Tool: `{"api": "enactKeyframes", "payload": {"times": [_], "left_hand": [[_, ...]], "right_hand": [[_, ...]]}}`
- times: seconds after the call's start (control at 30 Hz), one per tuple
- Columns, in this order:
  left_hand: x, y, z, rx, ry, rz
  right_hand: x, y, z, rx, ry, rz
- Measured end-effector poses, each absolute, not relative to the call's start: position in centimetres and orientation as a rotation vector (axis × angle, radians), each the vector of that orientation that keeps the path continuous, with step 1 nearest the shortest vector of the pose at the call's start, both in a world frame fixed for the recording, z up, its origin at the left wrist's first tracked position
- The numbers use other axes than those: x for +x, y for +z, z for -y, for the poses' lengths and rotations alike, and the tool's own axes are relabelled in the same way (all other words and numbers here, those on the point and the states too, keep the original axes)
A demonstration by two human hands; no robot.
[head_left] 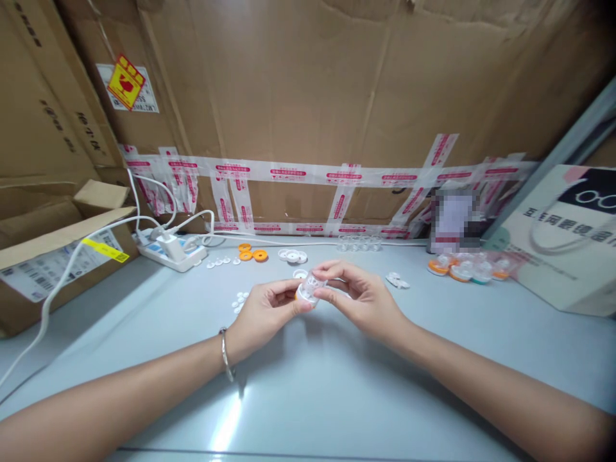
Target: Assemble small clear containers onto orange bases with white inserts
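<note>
Between both hands, above the table, is a small round white and orange base [306, 294] with a clear plastic cup [314, 282] at its top. My left hand [269, 308] is closed round the base, thumb at its front. From the right, my right hand [359, 295] pinches the clear cup with thumb and fingers. The cup meets the base at a tilt; whether the two are joined I cannot tell. Just behind the hands lies a white disc [300, 274], and small white pieces [239, 301] lie beside my left hand, partly hidden by it.
Orange rings [260, 255], white discs [292, 256] and clear cups [360, 243] stand along the back. White flat parts [397, 280] lie right of the hands. Several capped assemblies [461, 269] sit farther right by a white box [553, 237]. A power strip [176, 256] and open carton [62, 250] are left.
</note>
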State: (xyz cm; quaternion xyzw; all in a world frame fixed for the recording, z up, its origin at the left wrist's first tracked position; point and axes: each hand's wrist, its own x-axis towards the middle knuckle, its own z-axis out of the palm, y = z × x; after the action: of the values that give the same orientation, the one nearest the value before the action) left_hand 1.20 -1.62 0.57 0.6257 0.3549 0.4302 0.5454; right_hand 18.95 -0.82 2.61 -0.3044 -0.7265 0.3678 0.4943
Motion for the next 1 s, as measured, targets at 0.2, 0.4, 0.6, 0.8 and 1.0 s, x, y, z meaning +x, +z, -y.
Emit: {"api": "enactKeyframes", "payload": {"times": [0.2, 0.4, 0.6, 0.8, 1.0], "left_hand": [[1.4, 0.3, 2.0, 1.656, 1.147, -1.015], [1.3, 0.4, 2.1, 1.751, 1.174, -1.084], [1.7, 0.1, 1.9, 1.558, 1.031, -0.956], [1.7, 0.1, 1.7, 1.401, 0.997, -0.855], [0.9, 0.5, 1.3, 1.163, 0.927, -0.620]], "right_hand": [[18.1, 0.7, 0.8, -0.824, 0.798, 1.675], [17.4, 0.3, 1.2, -0.816, 0.921, 1.562], [16.9, 0.3, 1.3, -0.810, 1.150, 1.469], [16.9, -0.2, 1.0, -0.910, 1.058, 1.509], [18.5, 0.5, 0.9, -0.659, 0.743, 2.004]]}}
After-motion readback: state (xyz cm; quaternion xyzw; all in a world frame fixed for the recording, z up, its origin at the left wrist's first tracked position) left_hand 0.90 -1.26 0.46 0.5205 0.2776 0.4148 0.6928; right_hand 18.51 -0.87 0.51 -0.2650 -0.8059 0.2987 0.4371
